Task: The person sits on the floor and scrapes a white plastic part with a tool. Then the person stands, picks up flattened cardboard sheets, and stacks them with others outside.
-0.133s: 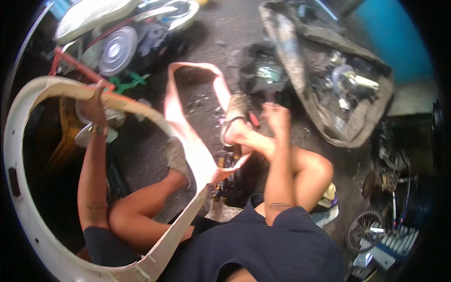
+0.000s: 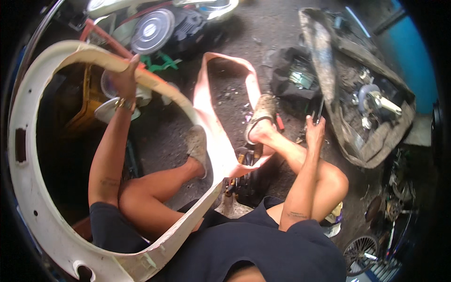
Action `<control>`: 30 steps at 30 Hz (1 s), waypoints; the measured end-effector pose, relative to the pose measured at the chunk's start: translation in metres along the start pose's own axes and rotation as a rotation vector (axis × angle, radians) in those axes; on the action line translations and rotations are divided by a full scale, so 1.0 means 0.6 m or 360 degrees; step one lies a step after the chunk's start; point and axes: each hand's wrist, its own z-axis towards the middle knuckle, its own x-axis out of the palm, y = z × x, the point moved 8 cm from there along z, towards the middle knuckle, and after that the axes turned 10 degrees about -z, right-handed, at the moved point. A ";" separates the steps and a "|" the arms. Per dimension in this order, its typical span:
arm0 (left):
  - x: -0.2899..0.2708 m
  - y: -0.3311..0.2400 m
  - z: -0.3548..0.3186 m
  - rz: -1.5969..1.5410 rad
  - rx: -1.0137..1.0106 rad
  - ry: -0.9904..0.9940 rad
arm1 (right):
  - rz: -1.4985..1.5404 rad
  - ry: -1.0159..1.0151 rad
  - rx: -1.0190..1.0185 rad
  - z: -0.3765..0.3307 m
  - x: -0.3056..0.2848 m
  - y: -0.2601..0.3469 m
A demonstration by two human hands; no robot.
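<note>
Nearest, the white frame's [image 2: 23,188] big oval loop stands around the left arm and beside the dark shirt [image 2: 277,249], its lower edge close to the body. It narrows near the lap and runs forward into a smaller, pinkish loop between the feet. The left hand [image 2: 127,82] is wrapped over the big loop's far rim and, as a moment ago, grips it there.

The left shoe [image 2: 196,141] is just beside the junction; the right shoe [image 2: 264,110] overlaps the small loop's right side. The right hand [image 2: 315,128] is closed narrowly on a thin tool [image 2: 321,110] pointing away from the body. It has drawn slightly back from the black bag [image 2: 283,80] and is off the frame, so I judge the left hand alone is steadying the work.

Farther out, the sack [image 2: 350,152] holds a grey metal part [image 2: 369,96]; a silver disc [image 2: 152,30] lies to the far left, beyond the green piece [image 2: 162,62] on the dark floor [image 2: 256,35].
</note>
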 end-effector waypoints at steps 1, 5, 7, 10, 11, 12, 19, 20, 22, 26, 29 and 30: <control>0.003 -0.023 0.039 -0.0032 0.0109 0.0014 | 0.0234 -0.0298 -0.0255 -0.016 0.044 0.032; -0.042 -0.059 0.061 0.0071 0.0103 0.0055 | 0.0400 0.0799 -0.0317 -0.228 0.294 0.185; -0.041 -0.062 0.053 0.0097 0.0099 0.0001 | 0.0251 0.0837 -0.0730 -0.330 0.341 0.288; -0.039 -0.066 0.052 0.0036 0.0072 -0.0028 | 0.0010 0.1217 -0.0832 -0.425 0.426 0.360; -0.036 -0.065 0.048 -0.0015 0.0043 -0.0035 | -0.0002 0.1075 -0.0933 -0.431 0.448 0.375; -0.033 -0.069 0.054 0.0063 0.0173 -0.0047 | -0.0010 0.0929 -0.1035 -0.436 0.486 0.382; -0.025 -0.070 0.040 0.0035 0.0266 0.0035 | -0.0310 0.1149 -0.1106 -0.453 0.564 0.427; -0.021 -0.070 0.036 0.0025 0.0260 0.0055 | -0.0344 0.1176 -0.1053 -0.450 0.568 0.421; -0.012 -0.072 0.031 -0.0025 0.0264 0.0119 | -0.0440 0.1163 -0.1052 -0.444 0.577 0.422; 0.008 -0.079 0.020 -0.0171 0.0168 0.0253 | -0.0488 0.1099 -0.1067 -0.440 0.579 0.431; 0.010 -0.067 0.019 -0.0210 0.0107 0.0291 | -0.0531 0.1166 -0.1021 -0.433 0.599 0.442; 0.009 -0.069 0.022 -0.0224 0.0106 0.0302 | -0.0548 0.1202 -0.1002 -0.426 0.612 0.448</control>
